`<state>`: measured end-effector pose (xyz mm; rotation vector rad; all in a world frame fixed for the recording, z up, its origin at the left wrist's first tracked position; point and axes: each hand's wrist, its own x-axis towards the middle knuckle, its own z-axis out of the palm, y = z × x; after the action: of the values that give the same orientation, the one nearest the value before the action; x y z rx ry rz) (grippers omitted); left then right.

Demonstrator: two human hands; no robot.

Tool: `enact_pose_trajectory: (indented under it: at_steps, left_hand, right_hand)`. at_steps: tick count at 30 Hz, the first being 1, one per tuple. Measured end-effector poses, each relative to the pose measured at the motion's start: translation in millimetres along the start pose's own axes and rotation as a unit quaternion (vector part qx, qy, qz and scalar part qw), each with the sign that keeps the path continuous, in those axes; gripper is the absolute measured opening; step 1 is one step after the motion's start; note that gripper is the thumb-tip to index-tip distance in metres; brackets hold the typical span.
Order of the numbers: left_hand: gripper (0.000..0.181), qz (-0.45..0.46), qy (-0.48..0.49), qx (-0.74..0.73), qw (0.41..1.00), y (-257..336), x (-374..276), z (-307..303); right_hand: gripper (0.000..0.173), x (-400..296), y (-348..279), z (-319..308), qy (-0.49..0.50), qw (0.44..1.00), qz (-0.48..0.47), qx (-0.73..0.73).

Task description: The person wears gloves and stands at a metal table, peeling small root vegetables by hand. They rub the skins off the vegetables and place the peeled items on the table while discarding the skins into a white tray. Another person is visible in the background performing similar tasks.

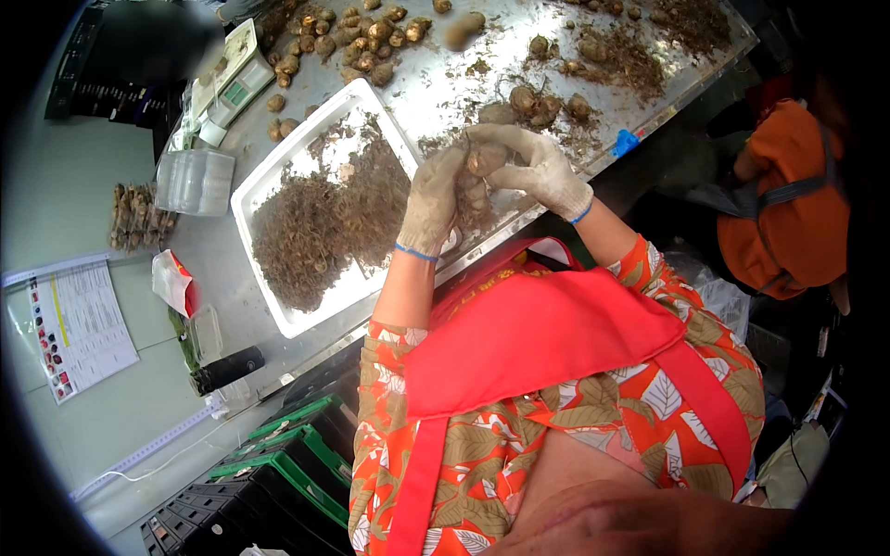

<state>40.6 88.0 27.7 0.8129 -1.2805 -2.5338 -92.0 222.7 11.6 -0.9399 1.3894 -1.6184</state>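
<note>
My left hand (432, 198) and my right hand (546, 170), both in dirty off-white knit gloves with blue cuffs, meet above the near edge of the metal table. Between them they hold a brown, ringed taro-like corm (487, 159). Below it, beside my left hand, lies another ringed corm (475, 201), partly covered with fibres. Just past my fingertips are several hairy corms (523, 101) with loose roots. Left of my left hand stands a white foam tray (263, 292) heaped with brown root fibres (313, 229).
Cleaner corms (368, 42) are piled at the far side, near a digital scale (233, 94). Clear plastic boxes (196, 182) and a black cylinder (228, 370) sit at left. A blue scrap (626, 143) lies by the table edge. A person in orange (786, 201) is at right.
</note>
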Motion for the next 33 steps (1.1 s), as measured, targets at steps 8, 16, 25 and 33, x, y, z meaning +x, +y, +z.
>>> enact_pose_trajectory:
  at_steps: [8, 16, 25, 33]
  left_hand:
    - [0.025, 0.29, -0.073, 0.477, 0.826, -1, 10, -20]
    - [0.027, 0.073, -0.036, 0.446, 0.892, 13, 8, -32]
    - [0.031, 0.012, -0.04, 0.218, 0.975, 9, 42, -31]
    - [0.027, 0.051, -0.075, 0.239, 0.967, 24, 36, -43]
  right_hand:
    - [0.062, -3, 8, -4, -0.031, 0.966, -0.112, -0.23]
    - [0.063, 0, 19, 11, -0.023, 0.944, -0.123, -0.305]
    - [0.058, 3, -7, 11, 0.09, 0.947, -0.046, -0.306]
    - [0.054, 13, -5, 38, 0.163, 0.954, 0.019, -0.25]
